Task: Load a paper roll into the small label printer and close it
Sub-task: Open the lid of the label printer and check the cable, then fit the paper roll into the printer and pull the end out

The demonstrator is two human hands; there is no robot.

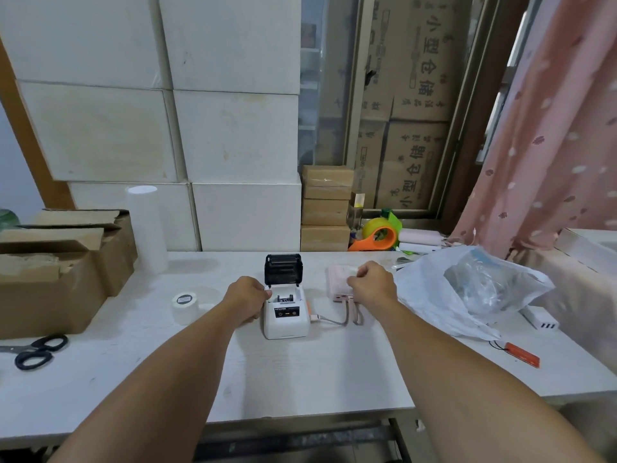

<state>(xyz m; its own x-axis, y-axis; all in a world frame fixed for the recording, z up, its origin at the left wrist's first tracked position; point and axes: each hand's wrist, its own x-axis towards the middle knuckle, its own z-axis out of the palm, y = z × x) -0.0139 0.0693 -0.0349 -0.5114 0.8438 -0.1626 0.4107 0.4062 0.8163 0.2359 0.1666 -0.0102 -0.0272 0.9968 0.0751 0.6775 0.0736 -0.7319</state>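
Two bare forearms reaching out over the pale, matte, faintly scuffed tabletop [300, 369]. Left hand [245, 295] curled against the left flank of the small white plastic label printer [286, 312], fingertips at its upper left corner, seemingly steadying the boxy body rather than gripping anything loose. Right hand [370, 284] loosely clenched over the flat pink rectangular power bank [337, 280] just beside the printer's right side; impossible to tell whether grasping it or merely resting there. Glossy black hinged lid [283, 269] tipped up and back, roller bar along its top edge, paper bay below open and apparently bare, only dark inner parts showing. Short pale cable [329, 319] running from the printer's right side toward the power bank.

Step in hand, by judgement: opening finished, loading not begun. Squat white paper roll with dark core [184, 307] standing on end to the left of the printer, near but apart, untouched by either hand. Next move likely calling for a reach left to that roll, a soft cylinder easily dented or unwound, then seating it on its side in the bay with the free end drawn forward over the front lip before pressing the lid down.

Black-handled metal scissors [36, 350] at the left edge, crumpled translucent plastic bag [467, 289] to the right.
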